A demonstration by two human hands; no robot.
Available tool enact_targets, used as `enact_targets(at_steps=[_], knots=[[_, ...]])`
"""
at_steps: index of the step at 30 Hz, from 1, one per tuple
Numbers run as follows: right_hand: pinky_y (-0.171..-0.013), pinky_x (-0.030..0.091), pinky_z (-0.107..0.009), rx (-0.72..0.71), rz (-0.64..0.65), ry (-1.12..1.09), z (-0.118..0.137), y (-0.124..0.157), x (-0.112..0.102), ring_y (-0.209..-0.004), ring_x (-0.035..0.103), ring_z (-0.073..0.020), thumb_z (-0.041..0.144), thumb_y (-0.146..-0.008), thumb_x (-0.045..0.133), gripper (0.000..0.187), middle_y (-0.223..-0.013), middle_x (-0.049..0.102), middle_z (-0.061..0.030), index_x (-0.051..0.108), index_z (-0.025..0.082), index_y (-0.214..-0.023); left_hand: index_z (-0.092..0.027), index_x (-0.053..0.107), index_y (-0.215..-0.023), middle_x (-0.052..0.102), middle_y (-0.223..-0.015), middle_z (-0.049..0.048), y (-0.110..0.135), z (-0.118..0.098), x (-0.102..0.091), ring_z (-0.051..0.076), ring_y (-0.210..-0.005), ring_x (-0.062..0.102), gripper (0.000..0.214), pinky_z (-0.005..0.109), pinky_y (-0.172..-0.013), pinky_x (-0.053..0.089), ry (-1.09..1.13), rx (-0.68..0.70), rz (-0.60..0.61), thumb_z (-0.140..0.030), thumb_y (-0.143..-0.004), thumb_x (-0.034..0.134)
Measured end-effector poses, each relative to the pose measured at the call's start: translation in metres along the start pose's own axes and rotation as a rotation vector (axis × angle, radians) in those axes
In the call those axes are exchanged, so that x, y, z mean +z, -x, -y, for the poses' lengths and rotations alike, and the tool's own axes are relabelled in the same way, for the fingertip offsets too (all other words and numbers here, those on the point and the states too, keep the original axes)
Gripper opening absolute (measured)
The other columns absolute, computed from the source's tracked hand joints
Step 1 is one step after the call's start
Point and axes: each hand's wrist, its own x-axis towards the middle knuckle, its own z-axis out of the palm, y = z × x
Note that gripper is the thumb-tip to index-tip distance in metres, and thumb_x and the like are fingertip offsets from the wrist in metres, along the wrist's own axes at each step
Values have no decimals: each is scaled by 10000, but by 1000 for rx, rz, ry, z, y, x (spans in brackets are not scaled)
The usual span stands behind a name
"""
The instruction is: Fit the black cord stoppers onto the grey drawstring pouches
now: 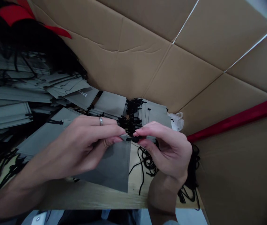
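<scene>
My left hand (pixel 88 140), with a ring on one finger, pinches the top corner of a grey drawstring pouch (pixel 114 165) between thumb and fingertips. The pouch hangs down below the hand, over the table. At that same corner, my right hand (pixel 167 147) pinches the pouch's black cord (pixel 133 138), which looks knotted or bunched there. Fingertips of both hands are close together, a small gap apart. Behind them stand stacks of grey pouches (pixel 113 101) with black cord ends bunched between them. Part of the cord is hidden by the right fingers.
Large heaps of grey pouches and black cords (pixel 63 56) fill the left side. Loose black cords (pixel 147 159) lie on the wooden table (pixel 100 198). Cardboard walls (pixel 133 53) enclose the back and right, with a red strip (pixel 236 117) and a clear plastic bag (pixel 177 121).
</scene>
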Motion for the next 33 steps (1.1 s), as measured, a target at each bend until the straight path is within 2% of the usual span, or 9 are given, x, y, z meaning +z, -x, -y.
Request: enact_targets(at_steps=[4, 8, 12, 14, 16, 19, 24, 30, 33], knots=[[-750, 679, -359, -90, -3, 189, 6, -2, 3, -879, 794, -200, -24, -1018, 709, 320, -1011, 850, -57, 832, 201, -1209, -219, 674, -1012, 674, -764, -44, -3, -2, 0, 102, -611, 600, 164, 252, -573, 444, -14, -4, 6, -84, -1048, 589], [-724, 667, -330, -112, -96, 364, 10, -3, 13, -810, 762, -176, -25, -986, 714, 269, -882, 806, -15, 811, 201, -1093, -202, 691, -1018, 678, -774, -39, -4, -4, -2, 100, -625, 621, 195, 245, -570, 456, -13, 25, 7, -54, -1032, 566], [-684, 649, -305, -115, -176, 408, 13, -3, 17, -743, 739, -155, -25, -959, 704, 266, -821, 780, 7, 804, 215, -1010, -229, 672, -1003, 629, -736, -43, -3, -5, -3, 103, -593, 599, 254, 248, -553, 458, 21, 31, 38, -11, -998, 541], [-707, 658, -316, -62, -138, 337, 14, -3, 14, -773, 749, -164, -22, -943, 695, 289, -872, 797, -6, 814, 211, -1065, -245, 670, -1002, 615, -714, -44, -3, -4, -3, 107, -569, 578, 262, 251, -535, 450, 23, 27, 32, -20, -993, 537], [-772, 691, -354, -3, -57, 231, 15, -2, 10, -878, 785, -198, 16, -925, 710, 383, -1041, 839, -50, 803, 195, -1251, -258, 659, -984, 619, -707, -40, -3, -3, -2, 112, -563, 582, 254, 256, -529, 447, 12, 29, 14, -38, -989, 533], [-830, 723, -391, -20, 39, 93, 12, -1, 7, -991, 818, -237, 108, -944, 799, 454, -1196, 852, -89, 759, 193, -1388, -254, 634, -964, 601, -704, -40, -2, -1, 0, 111, -577, 575, 235, 259, -540, 430, 10, 18, 21, -40, -987, 538], [-716, 688, -328, -48, 6, -38, 2, -2, 11, -806, 786, -180, 54, -972, 806, 206, -945, 842, -44, 826, 187, -1129, -233, 638, -999, 579, -725, -44, 0, -1, 0, 98, -599, 535, 237, 270, -564, 405, 42, 8, 62, -15, -997, 543], [-645, 672, -291, -147, 1, -277, -10, -2, 19, -708, 763, -154, 141, -1004, 816, 29, -828, 816, -36, 827, 159, -1025, -238, 619, -958, 619, -713, -27, -3, -2, -4, 126, -617, 612, 331, 263, -593, 502, 254, 113, 182, 35, -932, 434], [-650, 678, -263, -188, 55, -356, -14, -3, 24, -687, 769, -132, 198, -1050, 793, 72, -802, 806, -20, 806, 165, -987, -243, 574, -914, 638, -688, -20, -3, 0, -4, 149, -614, 661, 347, 274, -616, 539, 419, 151, 272, 55, -926, 395]])
